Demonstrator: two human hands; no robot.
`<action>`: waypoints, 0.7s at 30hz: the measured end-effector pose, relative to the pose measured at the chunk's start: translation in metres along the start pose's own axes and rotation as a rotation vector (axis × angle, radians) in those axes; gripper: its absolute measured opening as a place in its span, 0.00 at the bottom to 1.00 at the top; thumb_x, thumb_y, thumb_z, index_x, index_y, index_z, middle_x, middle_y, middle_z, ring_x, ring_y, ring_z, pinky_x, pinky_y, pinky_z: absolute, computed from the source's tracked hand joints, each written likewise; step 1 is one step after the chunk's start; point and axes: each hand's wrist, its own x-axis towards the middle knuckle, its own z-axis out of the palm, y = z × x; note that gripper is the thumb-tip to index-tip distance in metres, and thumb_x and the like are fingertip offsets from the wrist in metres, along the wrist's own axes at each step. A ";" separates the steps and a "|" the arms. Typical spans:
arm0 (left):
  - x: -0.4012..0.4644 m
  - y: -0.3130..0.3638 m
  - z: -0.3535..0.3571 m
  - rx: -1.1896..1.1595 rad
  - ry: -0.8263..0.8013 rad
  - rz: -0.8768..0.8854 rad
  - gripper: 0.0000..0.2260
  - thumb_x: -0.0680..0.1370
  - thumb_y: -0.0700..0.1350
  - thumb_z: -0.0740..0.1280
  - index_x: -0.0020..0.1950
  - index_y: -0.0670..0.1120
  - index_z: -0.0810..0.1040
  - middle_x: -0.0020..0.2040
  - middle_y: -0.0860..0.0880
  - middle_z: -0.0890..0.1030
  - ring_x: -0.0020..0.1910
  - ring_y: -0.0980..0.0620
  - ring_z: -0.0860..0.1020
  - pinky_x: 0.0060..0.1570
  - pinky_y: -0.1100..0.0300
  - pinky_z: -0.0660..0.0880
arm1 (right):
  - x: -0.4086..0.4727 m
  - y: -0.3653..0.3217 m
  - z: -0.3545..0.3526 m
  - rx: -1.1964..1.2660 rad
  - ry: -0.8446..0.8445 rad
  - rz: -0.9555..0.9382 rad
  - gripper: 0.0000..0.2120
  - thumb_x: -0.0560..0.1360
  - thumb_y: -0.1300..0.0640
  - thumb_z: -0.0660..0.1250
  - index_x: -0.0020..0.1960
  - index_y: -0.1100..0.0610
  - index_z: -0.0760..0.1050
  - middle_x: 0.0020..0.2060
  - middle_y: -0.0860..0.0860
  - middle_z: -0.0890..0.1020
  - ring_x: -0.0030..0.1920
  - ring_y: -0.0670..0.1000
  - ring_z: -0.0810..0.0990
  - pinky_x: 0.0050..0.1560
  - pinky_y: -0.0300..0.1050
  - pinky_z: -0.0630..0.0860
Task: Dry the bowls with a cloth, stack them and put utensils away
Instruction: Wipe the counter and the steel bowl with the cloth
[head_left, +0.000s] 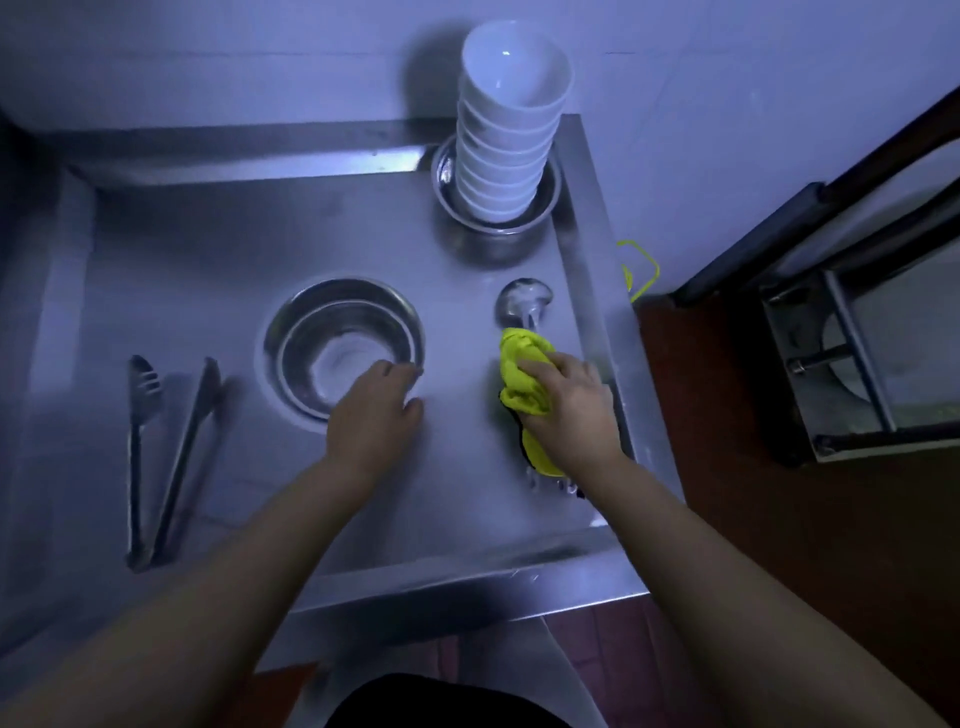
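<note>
A steel bowl (343, 343) sits mid-table with my left hand (376, 415) at its near right rim, fingers curled loosely; whether they hold the rim is unclear. My right hand (569, 402) grips a yellow-green cloth (522, 384) bunched over the handle of a steel ladle (524, 301) that lies near the table's right edge. A tall stack of white bowls (506, 130) stands in another steel bowl (498, 208) at the back right. Steel tongs (166, 452) lie open on the left.
The steel table (208, 249) has a raised back ledge and a right rim (592, 291). A metal-framed stand (852, 353) stands on the reddish floor to the right. A yellow-green loop (641, 270) hangs past the table's right edge.
</note>
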 end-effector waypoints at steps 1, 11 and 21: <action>0.006 0.012 0.010 0.001 -0.011 0.011 0.17 0.75 0.41 0.64 0.64 0.48 0.75 0.58 0.45 0.76 0.57 0.43 0.75 0.51 0.51 0.72 | 0.005 0.012 0.000 -0.027 -0.069 -0.013 0.24 0.61 0.56 0.78 0.57 0.51 0.80 0.54 0.58 0.79 0.50 0.65 0.77 0.45 0.58 0.75; 0.068 0.105 0.086 -0.273 -0.190 -0.246 0.11 0.79 0.46 0.62 0.55 0.40 0.77 0.49 0.42 0.80 0.48 0.44 0.76 0.46 0.54 0.72 | -0.048 0.075 -0.013 -0.066 -0.298 -0.393 0.21 0.60 0.49 0.75 0.53 0.45 0.78 0.51 0.54 0.80 0.46 0.60 0.78 0.36 0.51 0.73; 0.066 0.095 0.079 -0.626 0.002 -0.524 0.08 0.80 0.43 0.59 0.43 0.41 0.73 0.38 0.44 0.74 0.35 0.46 0.71 0.35 0.56 0.69 | -0.052 0.098 -0.011 -0.140 -0.322 -0.544 0.29 0.58 0.50 0.77 0.58 0.48 0.77 0.57 0.53 0.79 0.52 0.56 0.76 0.46 0.49 0.74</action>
